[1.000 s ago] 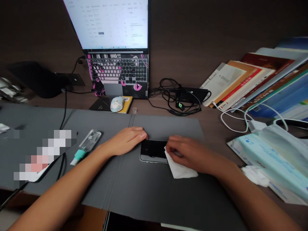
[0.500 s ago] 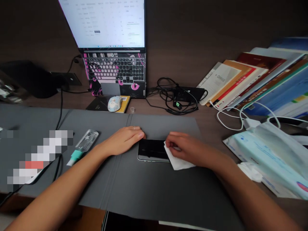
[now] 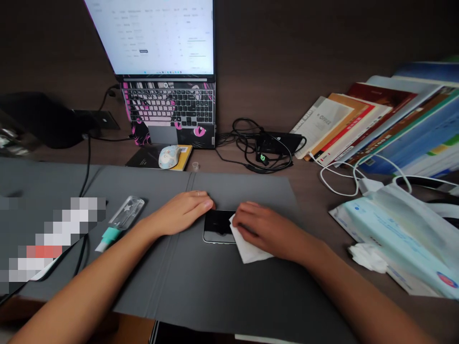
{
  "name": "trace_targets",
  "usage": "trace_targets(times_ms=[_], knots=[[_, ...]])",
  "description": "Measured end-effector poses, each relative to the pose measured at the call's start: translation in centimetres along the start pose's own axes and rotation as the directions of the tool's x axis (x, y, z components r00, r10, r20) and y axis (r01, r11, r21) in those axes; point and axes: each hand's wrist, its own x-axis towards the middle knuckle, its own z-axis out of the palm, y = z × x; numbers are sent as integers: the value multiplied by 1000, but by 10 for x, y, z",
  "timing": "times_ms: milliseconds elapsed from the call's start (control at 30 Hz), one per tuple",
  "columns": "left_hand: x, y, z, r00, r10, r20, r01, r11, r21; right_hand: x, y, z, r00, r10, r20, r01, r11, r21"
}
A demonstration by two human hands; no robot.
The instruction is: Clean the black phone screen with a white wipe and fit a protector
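Observation:
A smartphone (image 3: 216,227) with a dark screen lies flat on the grey desk mat (image 3: 201,286). My left hand (image 3: 188,210) grips its upper left corner, thumb and fingers closed at the edge. Over the right part of the screen, my right hand (image 3: 256,228) presses a folded white tissue (image 3: 248,249) between curled fingers; that end of the phone is covered. Left of my left forearm lies a clear spray bottle (image 3: 127,213) with a teal neck.
An open laptop (image 3: 168,110) stands behind, with a mouse (image 3: 169,156) on notebooks before it. A charger with cables (image 3: 278,143) and leaning books (image 3: 362,126) are at back right. A tissue pack (image 3: 398,234) and a crumpled tissue (image 3: 369,257) lie right.
My right hand has slid left across the phone with the tissue, covering more of the screen. My left hand stays at the phone's corner. The view has shifted slightly.

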Motion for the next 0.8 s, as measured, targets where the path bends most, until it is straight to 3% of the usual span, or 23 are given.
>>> trace_targets(times_ms=[167,367,533,667,800], knots=[[0,-1,1,1000,13,-7,-13,1000,4,1,1,4,998,-30,-64,29,999,-25],[-1,-1,0,1000,16,-5,-16,1000,6,-1,0,1,993,-116,5,116,993,-5],[-1,-1,0,1000,0,-3,0,1000,6,-1,1,1,998,-39,-41,35,996,-78],[0,-1,1,1000,-1,-4,1,1000,-2,0,-1,2,996,-90,-3,90,993,-75],[0,0,0,1000,1,-3,-1,1000,11,1,-1,3,996,-41,-76,33,994,-104]])
